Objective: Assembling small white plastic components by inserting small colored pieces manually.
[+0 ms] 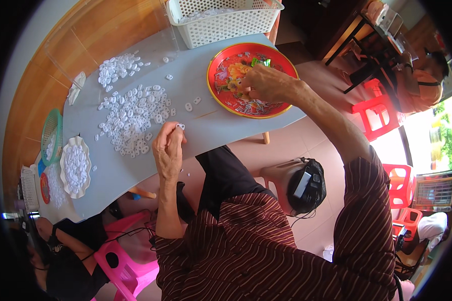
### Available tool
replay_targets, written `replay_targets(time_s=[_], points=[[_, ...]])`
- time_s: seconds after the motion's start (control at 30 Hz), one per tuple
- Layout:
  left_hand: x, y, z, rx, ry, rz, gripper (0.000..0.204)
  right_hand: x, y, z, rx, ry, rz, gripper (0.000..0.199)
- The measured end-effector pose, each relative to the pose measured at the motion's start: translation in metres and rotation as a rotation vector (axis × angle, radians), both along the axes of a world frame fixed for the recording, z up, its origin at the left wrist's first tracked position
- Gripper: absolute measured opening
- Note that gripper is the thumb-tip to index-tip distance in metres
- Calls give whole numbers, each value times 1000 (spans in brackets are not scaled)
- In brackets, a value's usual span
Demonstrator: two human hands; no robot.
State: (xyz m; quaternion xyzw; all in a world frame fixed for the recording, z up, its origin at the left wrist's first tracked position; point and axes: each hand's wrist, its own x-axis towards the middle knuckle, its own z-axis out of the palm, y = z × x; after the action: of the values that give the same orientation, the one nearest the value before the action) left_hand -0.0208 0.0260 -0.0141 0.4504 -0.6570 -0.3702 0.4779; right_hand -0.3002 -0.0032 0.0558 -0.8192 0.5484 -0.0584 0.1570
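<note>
My left hand (167, 153) is closed at the near edge of the grey table (196, 135), its fingertips pinching a small white plastic piece (181, 126). Over the round red floral tray (221, 104), my right hand (270, 83) reaches down with its fingers drawn together. What they grip, if anything, is hidden. Small thin metallic-looking pieces (251, 106) lie scattered in the tray. Just beyond my right fingers is a shiny green item (260, 62). A heap of white oval plastic pieces with holes (135, 118) spreads left of my left hand.
A white perforated basket (226, 29) stands at the back. More white pieces fill a scalloped dish (87, 150) at the left, near a green basket (59, 133). A pink chair (130, 263) and a person's arm (75, 246) are at lower left. Another person (422, 83) sits far right.
</note>
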Motion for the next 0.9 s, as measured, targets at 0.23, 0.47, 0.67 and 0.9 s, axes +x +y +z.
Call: replay_targets(time_s=[0.23, 0.47, 0.67, 0.9], points=[[3, 2, 3, -18, -21, 9, 11, -17, -10, -14, -22, -187, 89, 13], [-2, 0, -1, -16, -13, 2, 12, -5, -1, -4, -34, 28, 60, 14], [3, 2, 2, 2, -16, 11, 13, 1, -1, 8, -3, 80, 79, 14], [0, 0, 2, 17, -29, -6, 15, -4, -3, 0, -69, 135, 115, 13]])
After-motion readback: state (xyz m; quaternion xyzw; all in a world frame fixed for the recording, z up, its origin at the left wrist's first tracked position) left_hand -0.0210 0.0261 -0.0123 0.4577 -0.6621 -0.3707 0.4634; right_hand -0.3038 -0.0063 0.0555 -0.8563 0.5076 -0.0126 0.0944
